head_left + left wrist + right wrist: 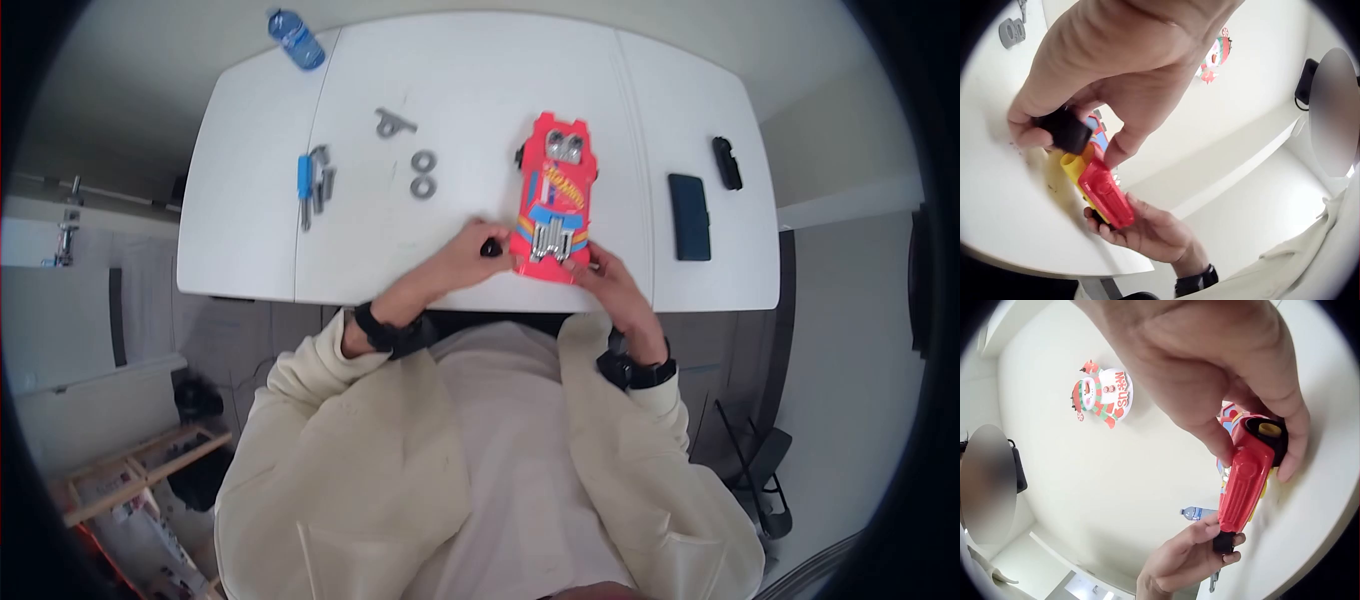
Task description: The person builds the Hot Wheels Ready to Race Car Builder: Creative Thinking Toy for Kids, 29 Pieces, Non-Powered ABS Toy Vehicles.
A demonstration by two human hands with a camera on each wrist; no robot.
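Note:
A red toy car (555, 190) with blue and yellow stickers and silver engine parts lies on the white table, its near end between both hands. My left hand (470, 258) pinches a black wheel (1066, 130) between thumb and fingers at the car's near left corner. Beside that wheel, a yellow tube end (1072, 166) shows on the car's underside. With thumb and fingers, my right hand (612, 287) grips the near right corner, around a black wheel with a yellow hub (1270, 430). Another black wheel (520, 156) sticks out at the far left side.
Left of the car are two grey rings (424, 161), a grey wrench-like piece (393, 123), grey bolts (321, 185) and a blue-handled screwdriver (305, 180). A bottle (297, 40) stands at the far left. To the right lie a dark phone (690, 217) and a black object (727, 163).

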